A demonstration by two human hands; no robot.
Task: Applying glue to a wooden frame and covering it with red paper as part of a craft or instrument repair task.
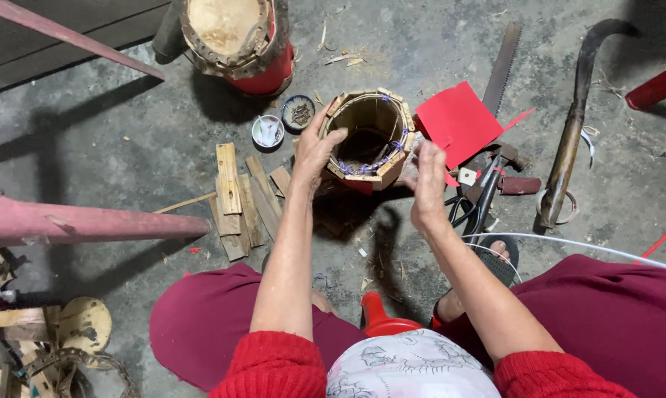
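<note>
A small open-topped barrel of wooden staves (370,136), bound with a purple cord near its lower rim, is held tilted above the concrete floor. My left hand (314,151) grips its left wall, thumb over the rim. My right hand (427,184) is at the barrel's right lower edge, fingers pinched near the purple cord; whether it holds the cord is hidden. A sheet of red paper (458,121) lies just right of the barrel.
Loose wooden slats (241,199) lie left of the barrel. Two small round tins (281,121) sit behind it. A saw blade (501,66), a curved horn-like tool (573,125), scissors and hammer (484,195) lie right. A red drum (237,37) stands behind. Pink poles (89,221) at left.
</note>
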